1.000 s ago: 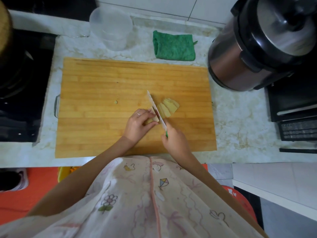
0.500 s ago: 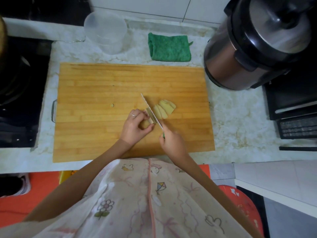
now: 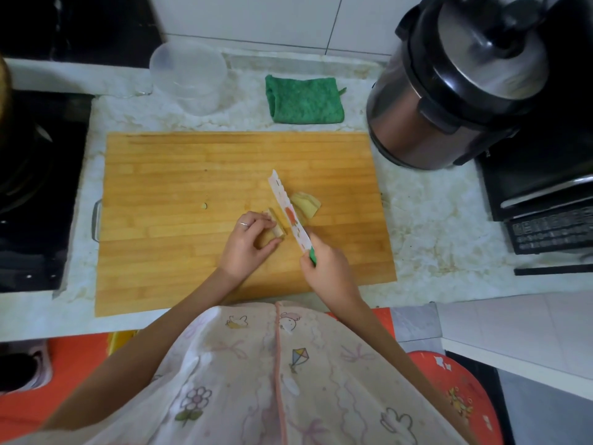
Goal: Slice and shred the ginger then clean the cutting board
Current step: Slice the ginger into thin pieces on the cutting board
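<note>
The pale marble tabletop carries a rectangular wooden cutting board. Behind it stand a lidded steel-and-black cooker and a clear plastic tub (contents not discernible). Mid-board, the left hand has its fingers pinching the ginger chunk. The right hand has its fingers wrapped round the patterned white knife, with the cut slices beside the blade.

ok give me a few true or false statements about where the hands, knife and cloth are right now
1. The right hand grips the knife by its green handle. True.
2. The green cloth lies on the cutting board. False: it lies on the counter behind the board.
3. Cut ginger slices lie to the right of the blade. True.
4. The left hand hangs idle off the board. False: it holds the ginger piece on the board.
</note>
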Action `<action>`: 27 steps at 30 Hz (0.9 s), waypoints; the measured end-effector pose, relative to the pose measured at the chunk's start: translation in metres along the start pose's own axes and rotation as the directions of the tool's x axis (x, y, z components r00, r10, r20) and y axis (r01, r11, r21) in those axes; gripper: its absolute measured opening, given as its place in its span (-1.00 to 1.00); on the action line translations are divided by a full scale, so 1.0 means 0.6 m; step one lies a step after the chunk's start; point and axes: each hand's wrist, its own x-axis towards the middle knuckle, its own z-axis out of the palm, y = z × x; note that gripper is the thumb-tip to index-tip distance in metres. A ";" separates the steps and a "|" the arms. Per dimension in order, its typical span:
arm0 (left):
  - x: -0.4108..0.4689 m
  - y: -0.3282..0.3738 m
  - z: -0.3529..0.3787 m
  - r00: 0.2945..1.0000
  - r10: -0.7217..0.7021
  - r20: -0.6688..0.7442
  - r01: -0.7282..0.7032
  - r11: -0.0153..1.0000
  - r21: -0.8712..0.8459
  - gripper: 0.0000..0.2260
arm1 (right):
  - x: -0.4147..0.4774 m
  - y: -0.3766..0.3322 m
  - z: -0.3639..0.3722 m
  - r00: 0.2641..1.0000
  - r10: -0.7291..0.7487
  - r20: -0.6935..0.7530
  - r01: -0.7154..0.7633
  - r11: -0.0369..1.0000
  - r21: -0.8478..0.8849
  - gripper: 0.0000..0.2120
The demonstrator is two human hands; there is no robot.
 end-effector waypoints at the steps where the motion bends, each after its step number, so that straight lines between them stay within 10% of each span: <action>1: 0.000 0.001 0.000 1.000 0.000 -0.003 0.000 1.000 0.001 -0.71 | 0.000 -0.002 0.000 1.000 0.002 0.020 -0.001 1.000 -0.018 -0.60; 27: -0.001 -0.007 0.002 1.000 0.024 0.017 -0.025 1.000 0.011 -0.75 | -0.012 -0.040 -0.014 0.999 -0.018 0.045 0.026 0.982 -0.187 -0.52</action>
